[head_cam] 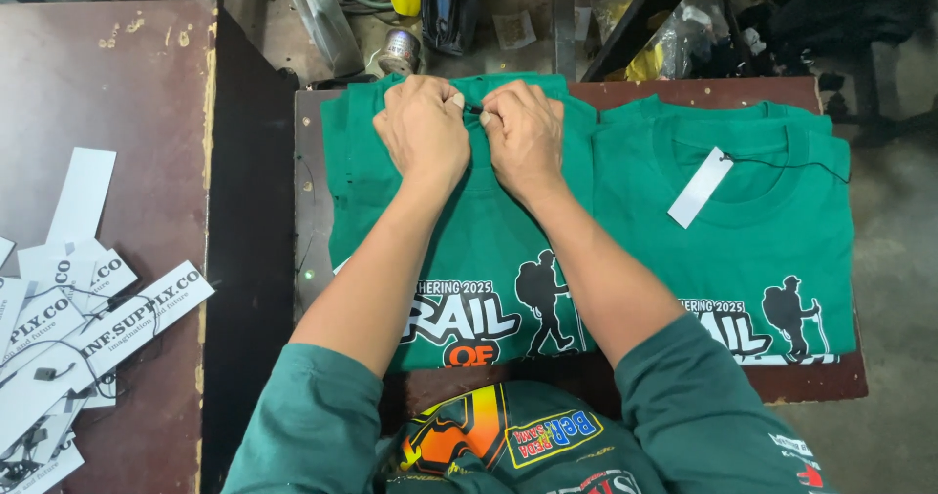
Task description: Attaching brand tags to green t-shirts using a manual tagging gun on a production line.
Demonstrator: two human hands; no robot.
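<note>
A: What lies at the far left?

B: A heap of long white paper hang tags with black print and thin black strings (68,328) lies on the scratched dark brown table (107,93). They are narrow rectangles, and most of them point up and to the right.

A: And in the middle?

B: A folded green cotton t-shirt with a white and black hiker print (469,259) lies flat on the smaller brown wooden bench (821,377). Its long axis runs away from the person, with the collar at the far end and the print at the near end. The left hand (423,128) and the right hand (525,134) meet at the collar. Both are closed, and the fingertips pinch a small black string piece (473,109) between them.

A: What is to the right?

B: A second green t-shirt with the same print (772,250) lies just beside the first, pointing the same way. One plain white rectangular tag (700,187) rests tilted on its chest, on a thin black string (782,165) that runs to the collar.
</note>
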